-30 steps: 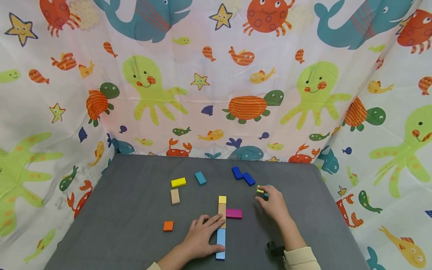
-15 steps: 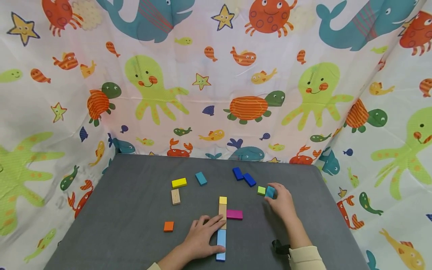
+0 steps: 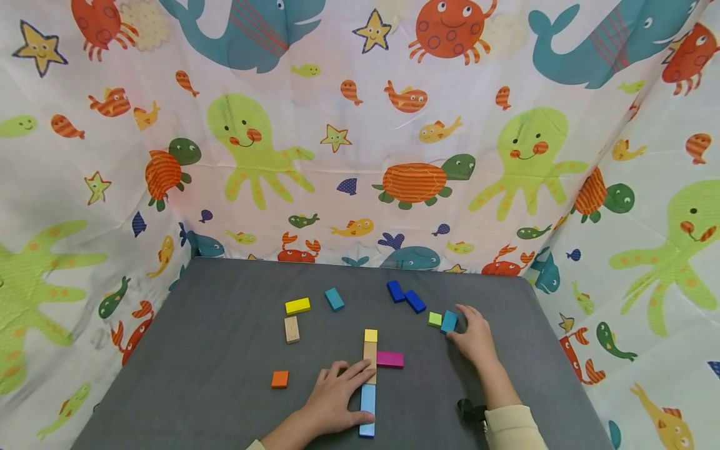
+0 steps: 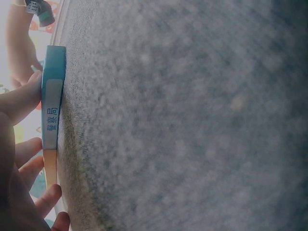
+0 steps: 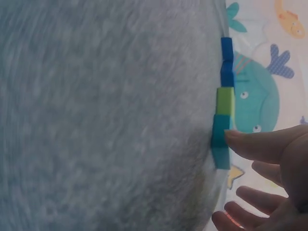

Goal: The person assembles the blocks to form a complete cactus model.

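In the head view, a column of blocks runs up the grey table: a light-blue block nearest, a wooden block, then a small yellow block. My left hand rests along its left side, thumb at the light-blue block and fingertips on the wooden one. A magenta block juts out to the right. Farther right, a teal block lies beside a small green block. My right hand is at the teal block, fingers spread; in the right wrist view the thumb appears to touch it.
Two dark-blue blocks lie at the back. To the left are another teal block, a yellow block, a wooden block and an orange block. A patterned curtain borders the table.
My right hand has moved right, uncovering the green block and then the teal block as its fingers come off them. The left hand and the column stay put.
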{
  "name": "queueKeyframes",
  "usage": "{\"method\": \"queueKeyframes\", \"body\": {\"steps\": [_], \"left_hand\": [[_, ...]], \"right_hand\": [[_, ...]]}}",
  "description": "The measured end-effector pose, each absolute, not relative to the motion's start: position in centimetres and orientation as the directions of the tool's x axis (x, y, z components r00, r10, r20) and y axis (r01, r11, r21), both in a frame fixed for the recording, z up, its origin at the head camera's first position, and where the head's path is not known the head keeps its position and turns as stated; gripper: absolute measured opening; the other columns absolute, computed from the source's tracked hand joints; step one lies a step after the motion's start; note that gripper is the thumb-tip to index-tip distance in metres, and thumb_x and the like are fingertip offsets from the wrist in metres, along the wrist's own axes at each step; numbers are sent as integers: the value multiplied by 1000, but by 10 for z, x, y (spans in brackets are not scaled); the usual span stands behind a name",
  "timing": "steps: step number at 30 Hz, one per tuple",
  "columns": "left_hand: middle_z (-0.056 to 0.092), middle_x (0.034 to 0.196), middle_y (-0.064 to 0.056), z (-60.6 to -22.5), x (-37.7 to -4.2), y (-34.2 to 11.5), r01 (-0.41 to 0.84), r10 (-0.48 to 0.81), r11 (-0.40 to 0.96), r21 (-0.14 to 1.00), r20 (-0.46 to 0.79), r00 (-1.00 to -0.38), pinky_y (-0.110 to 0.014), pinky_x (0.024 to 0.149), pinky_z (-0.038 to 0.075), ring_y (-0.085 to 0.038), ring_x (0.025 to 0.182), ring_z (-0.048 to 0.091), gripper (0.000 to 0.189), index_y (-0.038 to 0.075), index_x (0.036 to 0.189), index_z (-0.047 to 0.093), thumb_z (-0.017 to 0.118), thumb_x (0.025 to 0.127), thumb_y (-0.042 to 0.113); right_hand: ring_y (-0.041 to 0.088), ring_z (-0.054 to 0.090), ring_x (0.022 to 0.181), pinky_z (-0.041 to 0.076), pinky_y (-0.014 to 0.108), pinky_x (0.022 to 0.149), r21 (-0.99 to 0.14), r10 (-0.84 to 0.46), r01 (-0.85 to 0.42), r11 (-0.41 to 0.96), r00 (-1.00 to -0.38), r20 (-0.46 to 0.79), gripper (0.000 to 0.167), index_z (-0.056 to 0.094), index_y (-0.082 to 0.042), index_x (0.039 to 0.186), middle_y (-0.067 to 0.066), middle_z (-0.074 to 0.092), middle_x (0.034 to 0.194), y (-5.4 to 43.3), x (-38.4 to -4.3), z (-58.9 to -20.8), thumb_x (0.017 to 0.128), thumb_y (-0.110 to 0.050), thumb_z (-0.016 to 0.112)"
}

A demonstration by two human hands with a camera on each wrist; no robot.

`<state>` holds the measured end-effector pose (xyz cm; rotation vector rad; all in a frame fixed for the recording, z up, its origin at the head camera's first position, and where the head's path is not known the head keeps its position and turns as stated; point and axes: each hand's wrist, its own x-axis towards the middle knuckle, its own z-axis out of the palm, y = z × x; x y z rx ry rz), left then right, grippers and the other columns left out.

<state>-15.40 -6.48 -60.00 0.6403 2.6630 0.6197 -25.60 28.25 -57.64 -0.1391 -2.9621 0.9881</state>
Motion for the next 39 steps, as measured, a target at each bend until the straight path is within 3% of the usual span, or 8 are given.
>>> {"method": "queueKeyframes", "body": {"steps": [8,20,27,39], "left_hand": [[33,170,19,-599,-154,-64,346,490,806,480,-214,-845,-55,105,38,-24,138,38,86,46,161,43,74,85,73],[33,170,20,-597,-153,-66,338,489,805,488,-220,-844,-56,106,37,-25,140,38,85,45,160,43,74,86,72],[32,170,21,-596,-153,-65,347,494,803,485,-216,-842,-56,106,37,-24,140,37,85,45,161,42,74,87,72],[31,171,20,-594,-152,-66,357,505,795,490,-209,-838,-57,105,37,-25,140,38,85,43,161,43,74,87,71]], "right_hand": [[54,43,144,36,67,116,-575,103,133,808,-991,-84,66,52,5,151,34,48,155,285,-258,-581,92,-6,79],[54,43,144,36,66,117,-553,43,74,830,-997,-68,66,51,6,152,34,48,155,288,-260,-584,94,-9,78],[57,47,134,41,69,111,-537,37,75,840,-996,-80,71,49,9,152,40,46,146,289,-260,-585,92,-13,80],[54,48,132,41,68,111,-589,58,95,803,-995,-82,70,49,14,145,40,47,144,290,-250,-575,93,-20,80]]}}
